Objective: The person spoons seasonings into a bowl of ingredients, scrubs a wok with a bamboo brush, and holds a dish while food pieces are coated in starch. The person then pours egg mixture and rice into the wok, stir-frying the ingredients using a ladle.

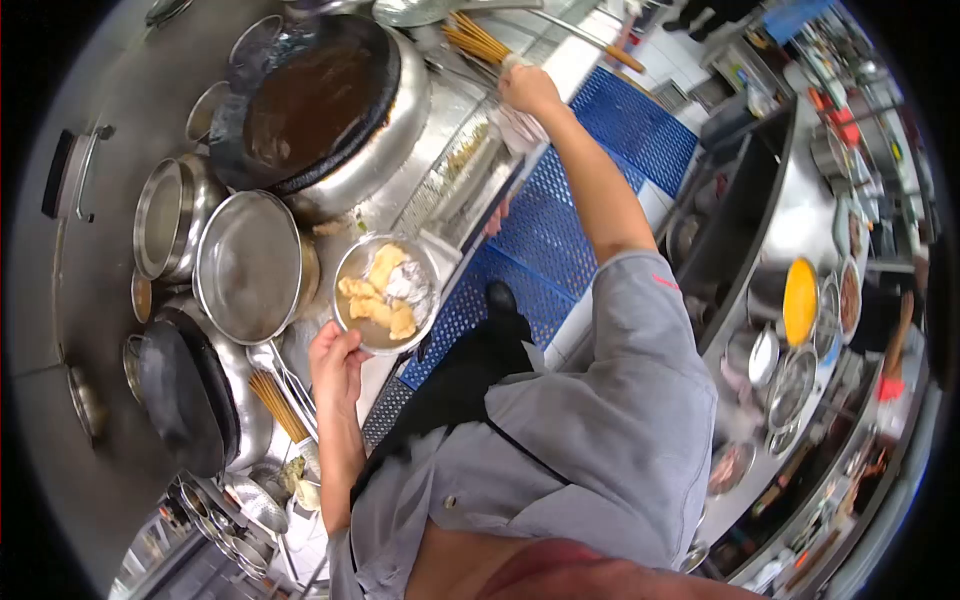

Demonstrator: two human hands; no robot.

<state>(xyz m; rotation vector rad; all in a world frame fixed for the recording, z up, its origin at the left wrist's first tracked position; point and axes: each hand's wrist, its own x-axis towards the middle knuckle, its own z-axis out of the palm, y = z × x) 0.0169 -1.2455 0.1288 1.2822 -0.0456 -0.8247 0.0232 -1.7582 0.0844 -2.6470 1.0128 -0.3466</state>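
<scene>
My left hand (pixel 338 365) grips the rim of a round metal bowl (pixel 352 270), thumb on its edge. Inside the bowl lie yellow, battered-looking pieces (pixel 380 300) beside a heap of white powder (pixel 408 283). At the counter's far end, my right hand (pixel 530 90) is closed, with a small whitish thing at its fingertips that is too small to name. A pale, crumpled cloth (pixel 521 131) hangs just below that hand; whether the fingers touch it I cannot tell. Bamboo sticks (pixel 477 38) of a brush lie close to the right hand.
A large wok (pixel 310 105) with dark liquid stands on the range at the upper left. Nearer are a metal pot (pixel 250 265), another dark wok (pixel 180 395) and a bamboo brush (pixel 278 405). Blue perforated mats (pixel 560 225) cover the floor. A counter (pixel 735 300) with bowls runs along the right.
</scene>
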